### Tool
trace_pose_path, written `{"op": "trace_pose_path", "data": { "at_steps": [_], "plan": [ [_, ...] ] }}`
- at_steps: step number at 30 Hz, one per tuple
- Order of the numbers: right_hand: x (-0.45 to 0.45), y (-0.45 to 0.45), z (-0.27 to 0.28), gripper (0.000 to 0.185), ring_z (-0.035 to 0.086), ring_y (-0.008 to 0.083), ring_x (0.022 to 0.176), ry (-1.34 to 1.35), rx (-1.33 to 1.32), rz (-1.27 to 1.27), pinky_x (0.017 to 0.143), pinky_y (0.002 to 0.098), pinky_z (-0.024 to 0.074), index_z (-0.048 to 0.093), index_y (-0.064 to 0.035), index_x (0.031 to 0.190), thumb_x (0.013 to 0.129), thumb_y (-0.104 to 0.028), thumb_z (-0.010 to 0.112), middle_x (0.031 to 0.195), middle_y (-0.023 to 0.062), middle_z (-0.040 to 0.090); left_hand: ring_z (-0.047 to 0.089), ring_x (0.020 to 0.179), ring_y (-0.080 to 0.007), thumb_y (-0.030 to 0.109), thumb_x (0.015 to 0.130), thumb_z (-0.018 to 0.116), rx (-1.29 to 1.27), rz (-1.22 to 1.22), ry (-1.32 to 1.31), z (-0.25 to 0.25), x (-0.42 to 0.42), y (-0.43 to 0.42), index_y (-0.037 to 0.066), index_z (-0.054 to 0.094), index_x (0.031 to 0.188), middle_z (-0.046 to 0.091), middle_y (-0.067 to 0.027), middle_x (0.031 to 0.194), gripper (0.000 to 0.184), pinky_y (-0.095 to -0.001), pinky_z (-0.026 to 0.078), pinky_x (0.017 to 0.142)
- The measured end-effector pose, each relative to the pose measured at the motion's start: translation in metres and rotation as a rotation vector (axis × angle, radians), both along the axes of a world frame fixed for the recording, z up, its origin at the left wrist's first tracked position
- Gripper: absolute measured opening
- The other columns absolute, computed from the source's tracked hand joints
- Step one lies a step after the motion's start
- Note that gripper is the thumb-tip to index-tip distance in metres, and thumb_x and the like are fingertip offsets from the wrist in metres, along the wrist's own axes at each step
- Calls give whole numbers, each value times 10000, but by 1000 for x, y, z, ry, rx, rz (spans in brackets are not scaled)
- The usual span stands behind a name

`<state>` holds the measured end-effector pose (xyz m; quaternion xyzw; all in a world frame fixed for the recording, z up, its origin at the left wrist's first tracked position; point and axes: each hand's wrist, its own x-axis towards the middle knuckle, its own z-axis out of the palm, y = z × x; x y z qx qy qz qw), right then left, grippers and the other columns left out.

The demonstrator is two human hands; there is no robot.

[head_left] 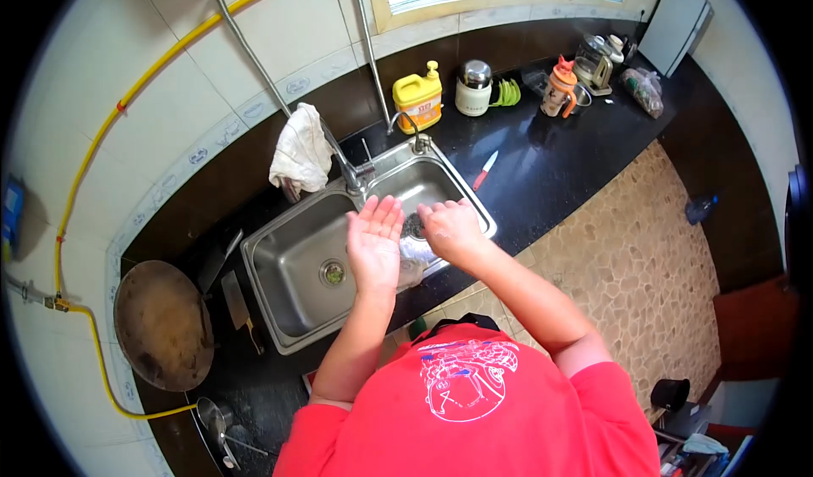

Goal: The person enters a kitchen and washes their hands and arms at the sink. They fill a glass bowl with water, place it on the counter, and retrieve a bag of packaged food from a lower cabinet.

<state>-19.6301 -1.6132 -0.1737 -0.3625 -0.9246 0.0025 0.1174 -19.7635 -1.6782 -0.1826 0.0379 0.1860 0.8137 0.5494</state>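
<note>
My left hand [375, 248] is held palm up over the divider of the double steel sink [284, 265], its fingers stretched out and nothing in it. A whitish film shows on the palm. Beside it, over the right basin, my right hand [453, 233] is turned back up with its fingers curled in; whether it holds anything is hidden. White smears lie on the back of this hand. Behind the hands stands the faucet [351, 172]. A crumpled clear plastic piece [411, 274] is at the sink's front edge. Green scraps [333, 274] lie in the left drain.
A red-handled knife [485, 172] lies on the black counter right of the sink. Behind it stand a yellow pump bottle [417, 104], a white jar [473, 89] and an orange-lidded cup [559, 87]. On the left are a cleaver [237, 302] and a large wok [163, 324]. A cloth [302, 149] hangs by the faucet.
</note>
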Motion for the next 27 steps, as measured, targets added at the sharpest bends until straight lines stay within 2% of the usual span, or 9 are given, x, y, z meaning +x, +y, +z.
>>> {"op": "trace_pose_path", "data": {
  "at_steps": [3,6,8,10,12,16,22,24,27],
  "plan": [
    [0,18,25,175,647,237,725,-93,-90,-43,658,403,458,593,-95,867,742,-217,609,765,84,655,583,766,-141,301,942,473,-162,-119,1022,4,-16,6,-1,590,953,615,-69,831,324,-253,465,712],
    [8,28,43,247,647,255,712,26,13,-76,646,402,472,602,-95,886,722,-269,662,732,89,650,543,647,-100,319,943,475,-186,-339,1403,29,-28,-2,42,615,814,605,-22,718,335,-215,428,593],
    [4,27,40,260,646,258,701,21,-69,-109,641,410,479,607,-88,888,725,-283,662,718,98,646,431,500,-82,378,949,436,-128,-282,1199,51,-25,2,93,538,630,506,10,573,440,-219,341,461],
    [-5,22,21,251,647,263,685,-32,-166,-34,635,428,480,607,-90,872,726,-287,659,720,99,647,284,430,-80,441,951,377,191,-581,225,72,-34,18,121,404,541,357,26,504,521,-236,241,403],
    [-26,9,10,190,648,246,686,-142,-211,8,634,409,467,604,-139,852,744,-292,637,723,84,650,209,410,-92,475,951,326,339,-563,-26,96,-39,34,137,304,511,254,20,489,555,-247,170,389],
    [-56,-10,29,162,634,230,707,71,-20,103,692,397,444,591,-133,877,727,-193,594,715,71,631,277,445,-117,447,953,316,588,-441,-221,121,-44,35,128,371,570,337,8,530,502,-264,224,440],
    [-65,-3,51,102,579,207,758,202,97,141,709,347,376,610,-113,754,678,-178,591,750,48,600,359,587,-146,462,948,301,524,-345,-381,124,-17,28,63,479,700,415,-43,673,502,-268,302,536],
    [-69,0,48,104,577,206,767,298,151,170,721,352,366,610,-119,746,676,-195,603,765,56,602,368,603,-135,310,945,344,538,-329,-338,123,-13,28,54,460,742,401,-30,691,346,-260,321,557],
    [-68,1,60,112,564,204,785,231,146,189,723,353,351,622,-131,760,694,-219,606,779,43,600,381,633,-163,486,941,297,583,-351,-343,120,-13,25,35,518,764,434,-55,711,532,-281,327,576]
  ]
}}
